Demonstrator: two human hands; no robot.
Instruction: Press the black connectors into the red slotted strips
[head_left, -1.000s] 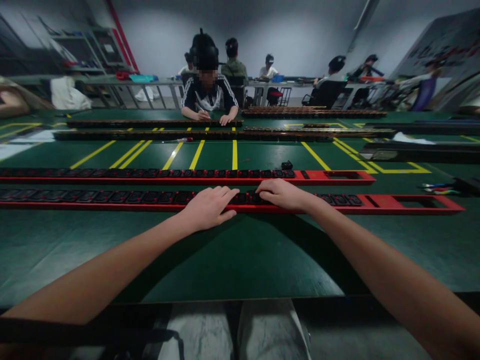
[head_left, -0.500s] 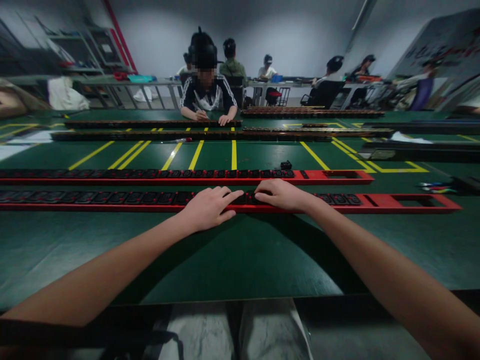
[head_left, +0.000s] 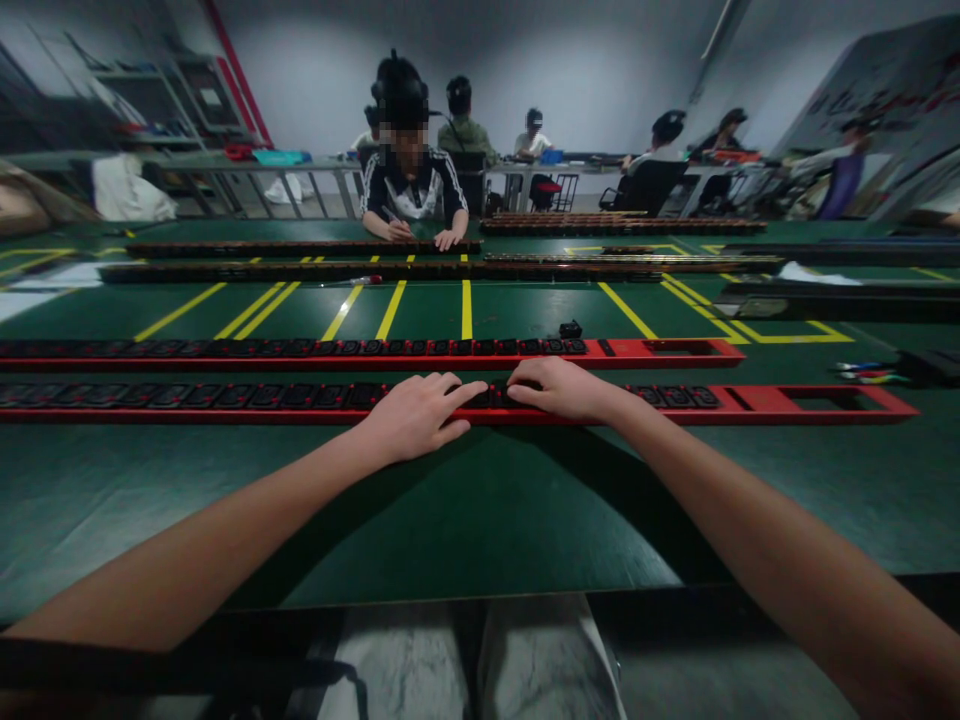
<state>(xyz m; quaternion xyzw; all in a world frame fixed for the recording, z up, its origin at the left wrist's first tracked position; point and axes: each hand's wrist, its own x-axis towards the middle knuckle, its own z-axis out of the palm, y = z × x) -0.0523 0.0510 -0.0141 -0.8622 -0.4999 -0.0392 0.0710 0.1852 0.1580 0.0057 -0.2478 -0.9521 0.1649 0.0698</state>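
Okay, your left hand [head_left: 420, 416], thumb and index apart, lies across the long, narrow red strip [head_left: 495, 414] of squarish black sockets [head_left: 271, 396], mid-frame; your right hand [head_left: 556, 388] curls over it, grip unclear. Smooth green tabletop [head_left: 480, 530]; second red strip [head_left: 420, 358] behind, coloured wires [head_left: 866, 373] right.

By the look of it this is an assembly workshop: a long green workbench [head_left: 480, 530], marked with yellow lines [head_left: 467, 310], carries coloured wires [head_left: 870, 374] and 2 red rails [head_left: 765, 402] set with black modules [head_left: 266, 396]. Across it, 1 co-worker [head_left: 412, 190] leans over a long dark strip [head_left: 300, 248], pen-like tool [head_left: 391, 214] in hand, while more people [head_left: 468, 136] sit along a farther bench [head_left: 322, 166].
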